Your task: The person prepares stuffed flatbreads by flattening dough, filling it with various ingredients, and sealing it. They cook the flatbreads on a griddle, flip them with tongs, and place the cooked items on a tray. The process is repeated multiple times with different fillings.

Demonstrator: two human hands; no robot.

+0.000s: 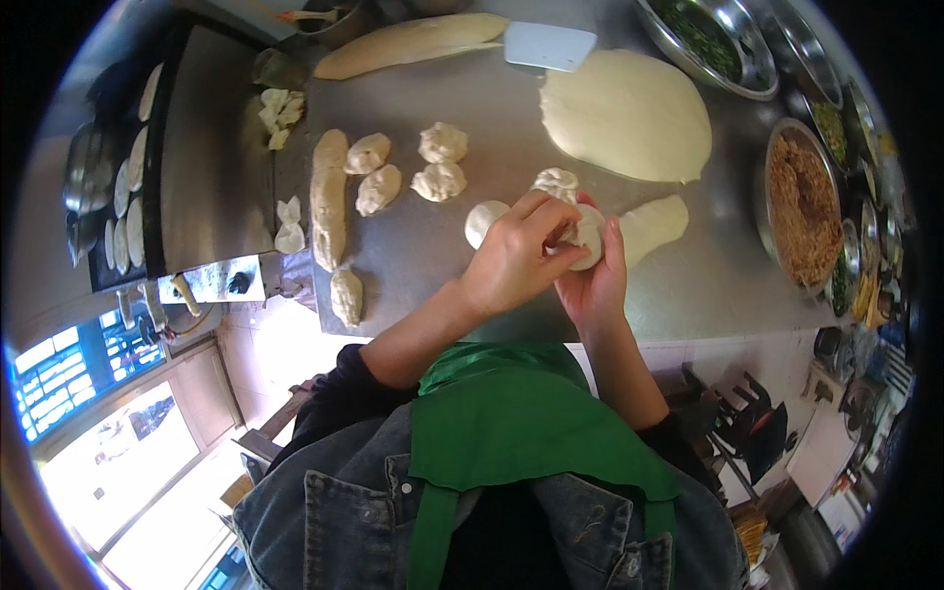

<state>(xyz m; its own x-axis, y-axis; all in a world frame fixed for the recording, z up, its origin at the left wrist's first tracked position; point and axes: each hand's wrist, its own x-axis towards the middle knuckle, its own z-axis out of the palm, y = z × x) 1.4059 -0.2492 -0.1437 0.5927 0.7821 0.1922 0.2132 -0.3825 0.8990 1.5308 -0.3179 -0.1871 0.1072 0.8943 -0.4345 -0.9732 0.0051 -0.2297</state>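
My right hand (601, 276) holds a round piece of dough (588, 240) from the right and below. The fingers of my left hand (516, 247) pinch this dough's edge, over a bit of filling partly hidden by them. Just behind my hands lies a gathered dough piece (557, 183). A smooth dough ball (486, 223) is beside my left hand, partly covered by it. Right of my hands rests a thick dough strip (656, 225). Farther left on the metal worktop (435, 273) are several gathered dough pieces (378, 189) and a long dough roll (328, 210).
A large flat dough sheet (627, 114) lies at the back, with a white scraper (549, 46) at its edge and a long dough piece (413, 44) beyond. Metal bowls of shredded filling (804, 214) and chopped greens (697, 37) stand right. A griddle with flat breads (135, 228) is left.
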